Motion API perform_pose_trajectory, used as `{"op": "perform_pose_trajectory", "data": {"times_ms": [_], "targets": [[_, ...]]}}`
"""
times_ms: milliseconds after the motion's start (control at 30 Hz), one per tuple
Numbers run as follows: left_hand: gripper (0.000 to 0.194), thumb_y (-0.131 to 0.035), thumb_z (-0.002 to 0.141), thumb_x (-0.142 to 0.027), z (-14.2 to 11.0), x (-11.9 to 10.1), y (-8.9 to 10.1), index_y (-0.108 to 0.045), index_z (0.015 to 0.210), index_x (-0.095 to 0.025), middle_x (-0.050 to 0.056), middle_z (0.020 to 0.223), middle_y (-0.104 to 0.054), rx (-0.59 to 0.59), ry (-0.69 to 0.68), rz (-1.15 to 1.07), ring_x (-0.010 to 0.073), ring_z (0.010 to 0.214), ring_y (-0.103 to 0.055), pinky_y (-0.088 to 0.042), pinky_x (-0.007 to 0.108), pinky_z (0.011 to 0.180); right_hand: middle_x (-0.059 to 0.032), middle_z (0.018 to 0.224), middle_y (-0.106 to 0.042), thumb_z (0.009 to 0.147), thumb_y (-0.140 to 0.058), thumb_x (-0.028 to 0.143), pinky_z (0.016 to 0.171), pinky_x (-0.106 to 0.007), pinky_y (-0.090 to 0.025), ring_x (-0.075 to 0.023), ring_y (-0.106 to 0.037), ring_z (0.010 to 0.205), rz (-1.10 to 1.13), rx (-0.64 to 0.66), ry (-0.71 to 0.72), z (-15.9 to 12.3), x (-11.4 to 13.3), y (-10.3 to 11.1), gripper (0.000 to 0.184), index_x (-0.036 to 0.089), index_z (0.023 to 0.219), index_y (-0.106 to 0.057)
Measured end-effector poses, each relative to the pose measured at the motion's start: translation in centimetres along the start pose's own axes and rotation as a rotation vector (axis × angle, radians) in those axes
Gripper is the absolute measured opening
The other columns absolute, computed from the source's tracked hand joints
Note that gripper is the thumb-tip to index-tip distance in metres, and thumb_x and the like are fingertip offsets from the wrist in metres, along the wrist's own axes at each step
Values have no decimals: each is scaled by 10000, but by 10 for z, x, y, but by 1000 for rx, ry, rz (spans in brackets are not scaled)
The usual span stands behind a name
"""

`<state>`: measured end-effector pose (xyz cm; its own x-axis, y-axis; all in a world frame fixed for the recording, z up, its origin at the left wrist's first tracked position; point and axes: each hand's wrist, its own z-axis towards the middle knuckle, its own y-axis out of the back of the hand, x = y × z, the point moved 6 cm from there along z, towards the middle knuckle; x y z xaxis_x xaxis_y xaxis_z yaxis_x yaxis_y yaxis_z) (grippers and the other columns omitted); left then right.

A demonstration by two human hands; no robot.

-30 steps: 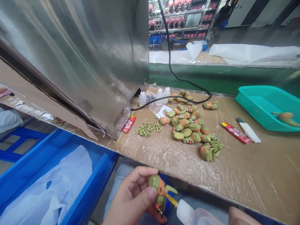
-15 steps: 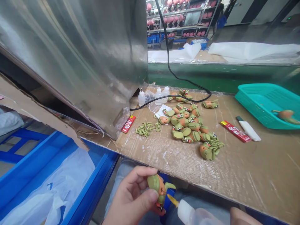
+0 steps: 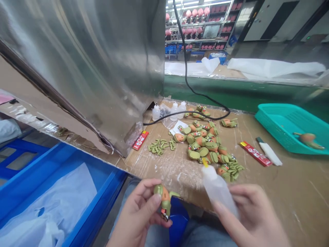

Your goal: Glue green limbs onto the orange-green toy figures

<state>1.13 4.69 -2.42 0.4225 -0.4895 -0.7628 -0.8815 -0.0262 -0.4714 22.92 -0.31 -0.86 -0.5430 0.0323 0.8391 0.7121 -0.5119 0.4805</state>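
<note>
- Left hand [image 3: 136,212] in action, fingers curled and clenched around a green-and-orange rubbery figure [image 3: 165,200], thumb pressed on its near side!
- That figure sits right in the fingertips, held upright just off the table's near edge, with its green top up and its dark-tipped lower end poking out below the fingers.
- Over to the right hand [image 3: 253,216]: its fingers [image 3: 238,195] are wrapped firmly around a translucent squeeze bottle [image 3: 217,188], which is tilted with its yellow nozzle [image 3: 205,162] pointing up and away.
- The nozzle isn't touching the figure; there's a clear gap between them, with the bottle well to the figure's right.
- Beyond the hands, a cardboard-topped table [image 3: 280,192] carries a big heap of matching figures [image 3: 205,145].
- Just left of the heap lies a cluster of small green pieces [image 3: 157,146], and three small plastic bottles [image 3: 174,111] stand near the far edge.
- Far right, a teal plastic basket [image 3: 285,128] holds a single figure [image 3: 307,138]; a red packet [image 3: 255,153] and a white-handled tool [image 3: 268,152] lie just in front of it.
- Near left, a blue crate [image 3: 95,185] lined with white plastic sits below the table.
</note>
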Motion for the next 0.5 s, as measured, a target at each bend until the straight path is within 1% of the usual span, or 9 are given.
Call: {"op": "perform_pose_trajectory", "data": {"times_ms": [100,200,267,333,367,400,433,467,500], "targets": [[268,-772,656,-249,4,-2,4,-660,886,-171,-4,674,-672,-28,4,-34,121,515,-588,-576,307,453,-69,937,-663,741,-609,461,650,-323,-530,-243,-652,844,-87,-14,-19,26,-4,-25,391,240,1027,-459],[289,-788,632,-267,7,-5,10,-662,873,-169,-10,656,-661,-31,-6,-62,125,514,-593,-580,311,444,-120,970,-655,733,-608,479,619,-348,-518,-279,-651,859,-145,-70,-16,34,-14,-36,459,207,1066,-449],[295,-788,631,-278,8,-8,16,-660,874,-172,-8,656,-662,-40,-19,-70,125,510,-595,-577,304,439,-149,999,-636,733,-621,489,627,-358,-517,-275,-649,841,-126,-94,-8,32,-15,-35,452,174,1027,-483],[284,-778,646,-277,10,-12,22,-656,882,-176,-10,658,-660,-66,-38,-80,122,511,-588,-573,298,438,-146,1006,-609,702,-684,451,710,-395,-503,-267,-625,839,-126,-259,61,25,-4,-21,387,164,911,-531],[274,-770,657,-271,11,-15,25,-653,887,-177,-11,657,-659,-82,-51,-88,122,518,-584,-572,296,438,-129,981,-600,696,-710,405,737,-405,-490,-257,-610,827,-130,-363,132,21,7,-15,336,168,863,-540],[264,-762,669,-262,11,-17,28,-649,892,-176,-11,657,-657,-96,-64,-96,122,528,-579,-570,294,439,-104,942,-595,712,-711,354,752,-402,-478,-244,-597,814,-144,-424,222,17,21,-13,277,176,843,-544],[256,-752,681,-254,12,-18,29,-645,900,-174,-10,657,-656,-106,-75,-104,122,535,-573,-567,289,439,-81,912,-593,755,-679,312,759,-389,-469,-230,-587,807,-164,-401,323,16,35,-18,217,184,867,-543],[250,-742,694,-247,13,-20,30,-640,910,-172,-7,656,-657,-111,-85,-108,121,537,-569,-563,284,439,-64,903,-596,810,-618,278,757,-365,-466,-213,-583,804,-185,-290,414,18,48,-31,167,192,928,-538],[246,-730,708,-242,13,-21,30,-635,922,-169,-3,655,-660,-113,-91,-106,119,535,-566,-559,279,439,-48,904,-603,863,-536,241,757,-339,-463,-196,-582,810,-214,-104,480,22,59,-52,130,203,986,-534]]}}
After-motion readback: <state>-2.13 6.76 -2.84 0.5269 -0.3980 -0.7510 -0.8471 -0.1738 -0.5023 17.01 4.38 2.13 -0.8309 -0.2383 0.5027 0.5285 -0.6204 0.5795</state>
